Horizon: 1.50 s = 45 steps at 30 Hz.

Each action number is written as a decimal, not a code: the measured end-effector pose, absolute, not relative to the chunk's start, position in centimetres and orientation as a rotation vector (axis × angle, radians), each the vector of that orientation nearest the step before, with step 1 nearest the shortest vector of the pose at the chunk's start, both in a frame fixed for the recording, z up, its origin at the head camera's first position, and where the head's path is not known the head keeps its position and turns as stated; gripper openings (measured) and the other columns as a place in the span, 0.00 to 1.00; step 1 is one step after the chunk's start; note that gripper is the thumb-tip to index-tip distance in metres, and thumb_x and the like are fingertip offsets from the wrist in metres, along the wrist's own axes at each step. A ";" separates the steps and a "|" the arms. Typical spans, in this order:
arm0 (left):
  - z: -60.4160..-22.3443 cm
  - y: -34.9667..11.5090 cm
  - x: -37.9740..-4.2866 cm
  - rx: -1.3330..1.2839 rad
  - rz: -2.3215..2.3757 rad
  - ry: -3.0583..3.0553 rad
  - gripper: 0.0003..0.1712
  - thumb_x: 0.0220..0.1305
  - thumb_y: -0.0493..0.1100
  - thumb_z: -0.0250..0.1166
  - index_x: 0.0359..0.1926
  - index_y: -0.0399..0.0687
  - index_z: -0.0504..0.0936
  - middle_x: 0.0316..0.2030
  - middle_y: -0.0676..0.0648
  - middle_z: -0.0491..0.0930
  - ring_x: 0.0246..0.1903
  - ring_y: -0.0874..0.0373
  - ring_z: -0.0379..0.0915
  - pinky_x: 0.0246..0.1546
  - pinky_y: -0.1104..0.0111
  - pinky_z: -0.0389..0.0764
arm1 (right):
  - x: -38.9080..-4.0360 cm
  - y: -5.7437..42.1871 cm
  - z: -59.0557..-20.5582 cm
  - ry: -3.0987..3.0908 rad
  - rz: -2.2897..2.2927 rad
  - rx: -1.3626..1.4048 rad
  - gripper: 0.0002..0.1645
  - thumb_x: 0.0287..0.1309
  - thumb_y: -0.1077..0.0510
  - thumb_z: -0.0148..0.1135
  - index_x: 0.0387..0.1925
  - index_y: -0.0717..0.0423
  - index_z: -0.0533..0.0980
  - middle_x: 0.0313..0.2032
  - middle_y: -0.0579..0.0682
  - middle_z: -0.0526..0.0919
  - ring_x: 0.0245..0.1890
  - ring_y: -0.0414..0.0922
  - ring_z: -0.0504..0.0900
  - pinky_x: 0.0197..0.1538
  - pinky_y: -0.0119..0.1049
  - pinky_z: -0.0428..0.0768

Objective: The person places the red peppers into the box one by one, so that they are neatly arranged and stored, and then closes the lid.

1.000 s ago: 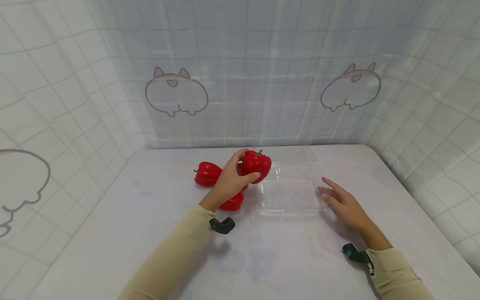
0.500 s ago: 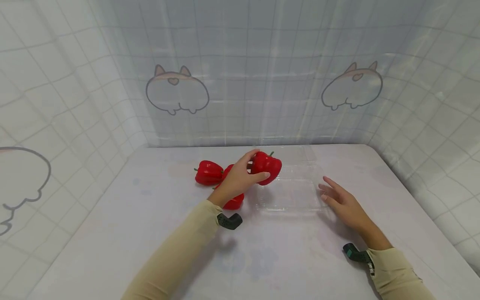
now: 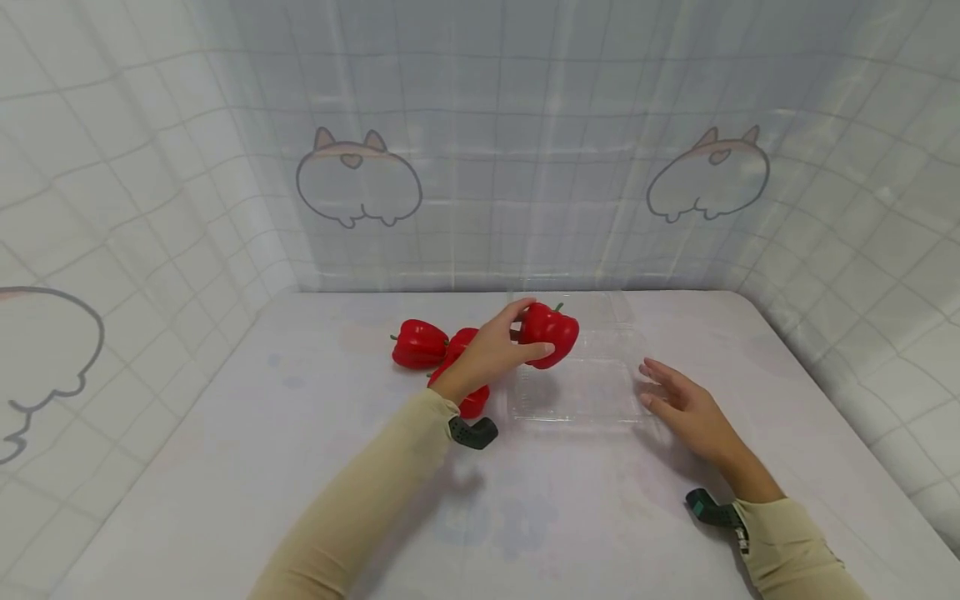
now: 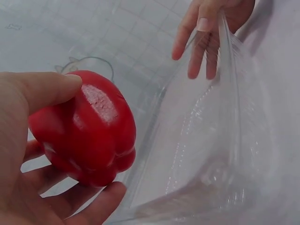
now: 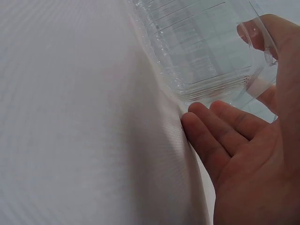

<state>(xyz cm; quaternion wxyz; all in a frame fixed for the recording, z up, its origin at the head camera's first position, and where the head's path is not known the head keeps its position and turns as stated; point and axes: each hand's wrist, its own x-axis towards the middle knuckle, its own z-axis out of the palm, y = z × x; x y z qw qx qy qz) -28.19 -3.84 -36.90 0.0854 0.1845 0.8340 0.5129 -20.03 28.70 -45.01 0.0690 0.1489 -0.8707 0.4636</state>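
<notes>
My left hand point(image 3: 491, 348) grips a red bell pepper point(image 3: 550, 335) with a green stem, thumb on the near side and fingers round the far side. The pepper hangs above the left part of a clear plastic box point(image 3: 592, 404), seen from its lobed end in the left wrist view. My right hand point(image 3: 688, 412) is at the box's right side, fingers mostly straight. In the right wrist view, its fingertips point(image 5: 199, 123) lie close to the box's lower corner, and another finger reaches near the rim.
Three more red bell peppers lie left of the box: one point(image 3: 418, 343) farthest left, one point(image 3: 461, 340) partly behind my left hand, one point(image 3: 474, 402) under my wrist. The box's clear lid point(image 3: 600, 308) lies open behind it. A tiled-pattern curtain point(image 3: 480, 167) surrounds the white table point(image 3: 570, 517).
My left hand has carried the bell pepper to the right, from the box's left edge to over the box. My right hand has stayed nearly in place beside the box.
</notes>
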 end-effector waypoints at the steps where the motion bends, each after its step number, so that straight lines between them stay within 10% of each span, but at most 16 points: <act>1: -36.9 -3.8 -28.2 0.552 1.534 2.477 0.50 0.54 0.52 0.76 0.75 0.65 0.61 0.61 0.54 0.71 0.58 0.52 0.69 0.43 0.58 0.84 | -20.0 28.7 -45.0 -2.619 1.402 0.449 0.39 0.70 0.54 0.61 0.75 0.61 0.59 0.69 0.63 0.68 0.62 0.62 0.74 0.55 0.15 0.67; 10: -36.6 -3.5 -28.5 0.516 1.637 2.313 0.49 0.54 0.48 0.77 0.73 0.62 0.62 0.61 0.53 0.70 0.59 0.51 0.68 0.50 0.47 0.81 | -20.2 29.0 -45.1 -2.665 1.420 0.462 0.42 0.70 0.52 0.61 0.77 0.58 0.54 0.70 0.62 0.66 0.65 0.61 0.71 0.54 0.15 0.66; 35: -37.1 -0.9 -29.4 0.567 1.390 2.427 0.47 0.57 0.46 0.75 0.74 0.58 0.63 0.60 0.51 0.72 0.59 0.52 0.67 0.48 0.55 0.83 | -20.3 28.9 -45.4 -2.709 1.426 0.455 0.41 0.72 0.49 0.58 0.78 0.53 0.53 0.72 0.60 0.65 0.67 0.59 0.71 0.55 0.20 0.68; 45: -37.0 0.4 -29.3 0.755 0.933 2.704 0.48 0.58 0.50 0.74 0.76 0.57 0.61 0.62 0.50 0.71 0.58 0.54 0.68 0.46 0.60 0.83 | -20.1 28.7 -45.3 -2.717 1.438 0.425 0.41 0.72 0.50 0.57 0.78 0.52 0.52 0.72 0.60 0.64 0.67 0.60 0.69 0.62 0.60 0.70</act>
